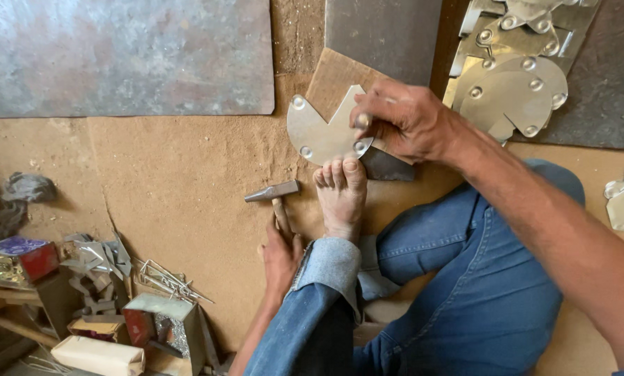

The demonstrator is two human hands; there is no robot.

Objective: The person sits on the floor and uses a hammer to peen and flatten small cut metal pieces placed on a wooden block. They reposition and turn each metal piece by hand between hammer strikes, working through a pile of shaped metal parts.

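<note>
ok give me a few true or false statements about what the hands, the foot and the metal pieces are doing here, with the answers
1. The left hand grips a hammer by its handle. True.
2. The right hand is resting on the blue jeans. False: it pinches the edge of the flat metal plate lying on a wooden block.
3. The toes of a bare foot reach the plate's lower edge. True.
4. The hammer's head is pressed onto the plate. False: it is off to the plate's left, apart from it.
5. A pile of similar riveted metal plates lies at the upper right. True.
</note>
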